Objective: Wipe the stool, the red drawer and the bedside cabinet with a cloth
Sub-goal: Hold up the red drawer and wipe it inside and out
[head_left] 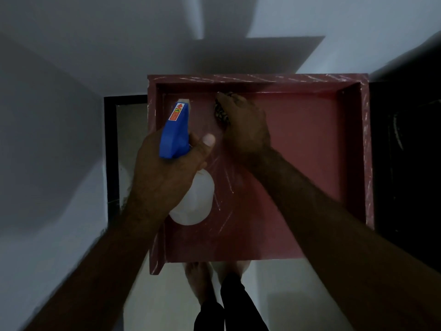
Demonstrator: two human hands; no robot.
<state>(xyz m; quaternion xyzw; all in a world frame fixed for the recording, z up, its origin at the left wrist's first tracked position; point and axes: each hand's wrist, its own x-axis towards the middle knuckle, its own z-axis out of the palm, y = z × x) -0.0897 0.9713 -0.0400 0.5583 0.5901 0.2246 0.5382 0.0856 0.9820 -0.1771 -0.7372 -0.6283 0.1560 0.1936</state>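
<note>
A shallow red drawer [310, 151] fills the middle of the frame, seen from straight above, its open top facing the camera and its rim and floor streaked with pale scuffs. The near edge sits just above the person's bare feet [198, 280] and dark trouser legs [238, 306] at the bottom centre.

The right hand [245, 125] reaches in from the lower right and lies in the upper left part of the drawer's floor, close to the far wall. Its fingers are curled down over a bunched dark patterned cloth [220, 113], gripping it and pressing it against the red floor (only the cloth's left edge shows past the knuckles).

The left hand [164, 168] comes in from the lower left and hovers over the drawer's left side. It is wrapped round the neck of a plastic spray bottle with a blue trigger head and a white rounded body [175, 134], thumb laid across the right side of the neck, nozzle pointing toward the top of the frame.

A black frame [112, 149] stands just left of the drawer. A dark bulk [405, 163] touches the drawer's right side, too dim to identify. Pale walls [59, 91] take up the upper and left parts of the frame.
</note>
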